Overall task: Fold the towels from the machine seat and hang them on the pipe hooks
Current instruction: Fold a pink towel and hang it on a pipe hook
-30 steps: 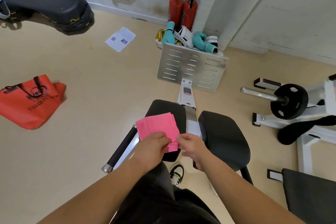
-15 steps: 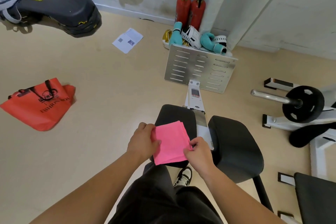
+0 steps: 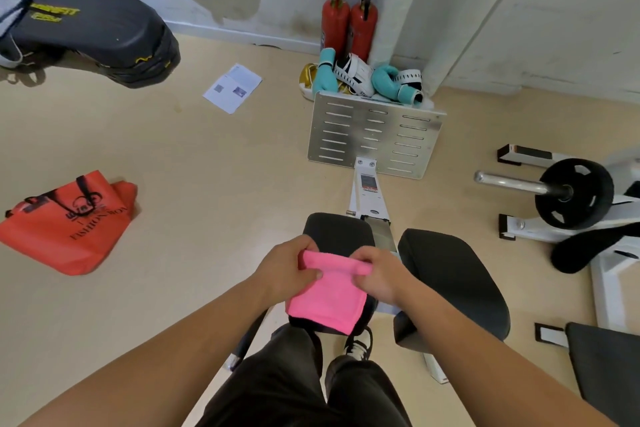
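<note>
One towel point(image 3: 329, 298); two extinguishers point(image 3: 335, 24) point(image 3: 363, 28); one bag point(image 3: 65, 229)

Left of the left hand point(image 3: 282, 270): bare floor point(image 3: 190, 184), wide passage; an orange bag point(image 3: 65, 232) and a sheet of paper point(image 3: 232, 88) lie flat on it.
Upper left: black padded bench point(image 3: 97, 35).
Under both hands and the pink towel point(image 3: 329, 295): left seat pad point(image 3: 337, 230).
Ahead: metal footplate point(image 3: 375, 135), boxing gloves point(image 3: 363, 78) behind it.
Right of the right hand point(image 3: 379, 274): right seat pad point(image 3: 450, 274), then weight plate point(image 3: 573, 192) on its bar point(image 3: 512, 182).

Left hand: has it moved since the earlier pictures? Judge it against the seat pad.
Yes. The left hand has moved from the seat pad's near end to its middle, away from the person, and now grips the towel's far edge.
</note>
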Tool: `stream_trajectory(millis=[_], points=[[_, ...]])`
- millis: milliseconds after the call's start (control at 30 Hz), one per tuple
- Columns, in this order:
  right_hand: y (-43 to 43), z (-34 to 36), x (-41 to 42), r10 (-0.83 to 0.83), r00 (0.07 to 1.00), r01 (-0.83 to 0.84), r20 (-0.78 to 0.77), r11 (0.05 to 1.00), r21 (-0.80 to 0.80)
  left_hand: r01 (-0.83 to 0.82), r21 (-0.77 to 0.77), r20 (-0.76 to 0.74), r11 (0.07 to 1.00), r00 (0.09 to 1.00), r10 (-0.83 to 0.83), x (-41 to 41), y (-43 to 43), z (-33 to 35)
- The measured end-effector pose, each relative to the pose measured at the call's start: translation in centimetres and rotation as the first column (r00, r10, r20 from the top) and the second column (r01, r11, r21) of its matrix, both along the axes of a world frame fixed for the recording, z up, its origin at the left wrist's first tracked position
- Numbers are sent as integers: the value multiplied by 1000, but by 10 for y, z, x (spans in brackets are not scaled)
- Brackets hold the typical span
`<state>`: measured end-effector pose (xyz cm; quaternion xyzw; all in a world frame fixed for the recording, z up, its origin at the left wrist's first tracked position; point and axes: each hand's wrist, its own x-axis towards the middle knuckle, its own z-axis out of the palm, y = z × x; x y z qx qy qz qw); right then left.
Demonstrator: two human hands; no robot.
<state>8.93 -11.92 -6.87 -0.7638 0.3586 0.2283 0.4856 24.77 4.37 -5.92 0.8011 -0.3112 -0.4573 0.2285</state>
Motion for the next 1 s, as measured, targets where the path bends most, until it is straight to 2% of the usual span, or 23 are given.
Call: stream_trajectory(millis=[67, 167, 267, 333, 433, 600, 700, 767, 833, 933, 1000], points=[[0, 3, 4, 50, 999, -48, 11, 992, -117, -5, 29, 10, 1000, 1000, 5, 6, -2, -2], [5, 11, 8, 83, 995, -61, 53, 942, -331, 21, 80, 119, 997, 992, -31, 15, -4, -3], [12, 17, 11, 100, 988, -33, 119, 882, -469, -33, 43, 132, 999, 991, 27, 15, -10, -2], [16, 16, 10, 36, 988, 32, 150, 904, -427, -103, -6, 118, 995, 988, 103, 11, -13, -1], [23, 13, -1, -42, 985, 101, 170, 929, -357, -225, -52, 19, 973, 974, 226, 5, -6, 1], [49, 11, -40, 29, 969, 49, 244, 950, -307, -296, -43, -122, 954, 949, 289, -8, 23, -1], [54, 8, -50, 76, 981, -3, 180, 928, -373, -205, -86, 31, 975, 978, 208, -11, 26, -4], [53, 5, -45, 58, 979, 25, 196, 917, -398, -173, -104, 93, 979, 979, 183, -12, 23, -6], [49, 4, -36, 64, 977, 27, 202, 907, -420, -112, -28, 133, 993, 985, 115, -14, 21, -8], [45, 8, -25, 95, 991, -44, 99, 905, -424, -16, 132, 185, 991, 983, -9, -14, 24, -19], [47, 12, -18, 96, 994, -66, 43, 894, -444, 13, 164, 212, 986, 976, -48, -15, 24, -22]])
